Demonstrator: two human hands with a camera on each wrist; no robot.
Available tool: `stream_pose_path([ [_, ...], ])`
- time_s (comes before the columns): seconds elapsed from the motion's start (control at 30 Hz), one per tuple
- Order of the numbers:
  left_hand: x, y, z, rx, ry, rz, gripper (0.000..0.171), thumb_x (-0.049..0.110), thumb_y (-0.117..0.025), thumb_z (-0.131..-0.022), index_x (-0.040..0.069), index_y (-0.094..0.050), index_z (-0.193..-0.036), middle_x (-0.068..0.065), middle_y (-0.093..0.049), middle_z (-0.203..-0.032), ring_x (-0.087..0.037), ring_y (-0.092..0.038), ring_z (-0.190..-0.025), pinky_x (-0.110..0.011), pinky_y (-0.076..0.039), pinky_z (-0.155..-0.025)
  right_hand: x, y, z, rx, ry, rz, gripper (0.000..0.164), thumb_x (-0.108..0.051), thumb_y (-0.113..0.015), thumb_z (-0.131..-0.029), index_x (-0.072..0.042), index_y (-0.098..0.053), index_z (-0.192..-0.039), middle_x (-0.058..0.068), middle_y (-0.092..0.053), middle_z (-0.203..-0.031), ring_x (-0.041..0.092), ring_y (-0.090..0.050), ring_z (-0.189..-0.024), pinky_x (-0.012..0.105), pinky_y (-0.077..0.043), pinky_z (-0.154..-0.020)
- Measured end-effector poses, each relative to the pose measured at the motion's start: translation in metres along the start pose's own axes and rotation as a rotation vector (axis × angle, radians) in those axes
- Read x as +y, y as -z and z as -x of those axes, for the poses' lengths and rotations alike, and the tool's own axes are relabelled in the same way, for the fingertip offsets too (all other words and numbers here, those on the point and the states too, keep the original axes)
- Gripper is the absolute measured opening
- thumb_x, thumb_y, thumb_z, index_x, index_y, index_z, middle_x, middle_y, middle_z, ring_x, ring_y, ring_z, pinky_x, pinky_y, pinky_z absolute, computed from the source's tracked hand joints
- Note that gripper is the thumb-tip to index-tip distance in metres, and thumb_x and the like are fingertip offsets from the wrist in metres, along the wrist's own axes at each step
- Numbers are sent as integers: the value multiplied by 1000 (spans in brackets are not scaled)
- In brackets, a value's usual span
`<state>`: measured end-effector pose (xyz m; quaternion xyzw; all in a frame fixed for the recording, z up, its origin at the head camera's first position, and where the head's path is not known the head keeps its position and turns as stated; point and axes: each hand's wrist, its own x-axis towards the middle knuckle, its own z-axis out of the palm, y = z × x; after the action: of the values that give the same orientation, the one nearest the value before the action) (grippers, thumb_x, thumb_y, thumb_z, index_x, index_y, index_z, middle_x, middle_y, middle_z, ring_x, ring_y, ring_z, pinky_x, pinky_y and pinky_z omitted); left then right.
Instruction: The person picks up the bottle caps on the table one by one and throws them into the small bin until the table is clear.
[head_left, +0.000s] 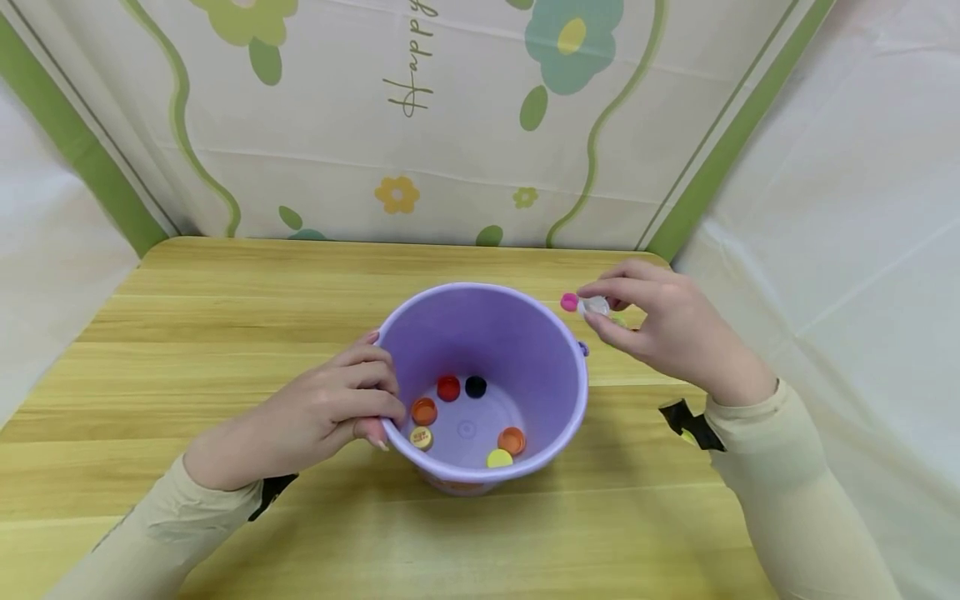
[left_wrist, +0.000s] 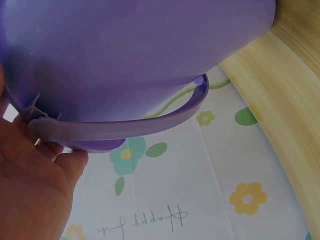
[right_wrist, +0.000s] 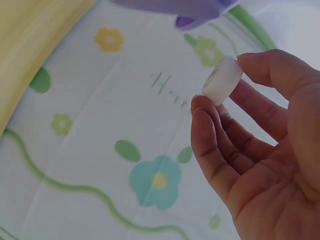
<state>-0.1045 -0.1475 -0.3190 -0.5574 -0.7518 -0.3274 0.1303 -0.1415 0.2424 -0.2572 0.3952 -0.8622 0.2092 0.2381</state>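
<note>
A purple bucket (head_left: 480,317) stands on the table, and in the left wrist view its handle (left_wrist: 125,129) hangs along the side. My left hand (head_left: 330,412) grips the left rim, fingers curled over the edge. Inside lie several bottle caps, among them a red cap (head_left: 448,387), a black cap (head_left: 476,386) and a yellow cap (head_left: 499,458). To the right of the bucket, my right hand (head_left: 660,312) pinches a white bottle cap (right_wrist: 223,81) between thumb and fingers. Near those fingertips is a pink cap (head_left: 569,302). A yellow-green cap (head_left: 618,321) is mostly hidden by the hand.
The wooden table (head_left: 247,333) runs back to a flower-printed cloth (head_left: 322,125). White sheeting (head_left: 862,250) hangs at the right, with more at the left. Black straps sit at both sleeve cuffs.
</note>
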Motion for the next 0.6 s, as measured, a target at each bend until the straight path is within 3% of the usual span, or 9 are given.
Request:
stream_pose_path([
  [0.17, 0, 0, 0, 3, -10, -13, 36, 45, -45, -96, 19, -70, -99, 8, -58, -96, -17, -50, -107, -50, -23, -119, -22, 0, -15, -13, 109, -15, 26, -3, -80, -77, -6, -76, -102, 3, -66, -95, 13, -61, -78, 18, -46, -63],
  [0.6, 1, -1, -1, 18, -28, -23, 34, 44, -46, -97, 19, -70, -99, 8, -59, -97, -18, -50, -106, -50, -24, -118, -39, -15, -34, -142, 174, -49, 21, -10, -81, -82, -8, -75, -102, 3, -64, -96, 13, -59, -76, 24, -51, -62],
])
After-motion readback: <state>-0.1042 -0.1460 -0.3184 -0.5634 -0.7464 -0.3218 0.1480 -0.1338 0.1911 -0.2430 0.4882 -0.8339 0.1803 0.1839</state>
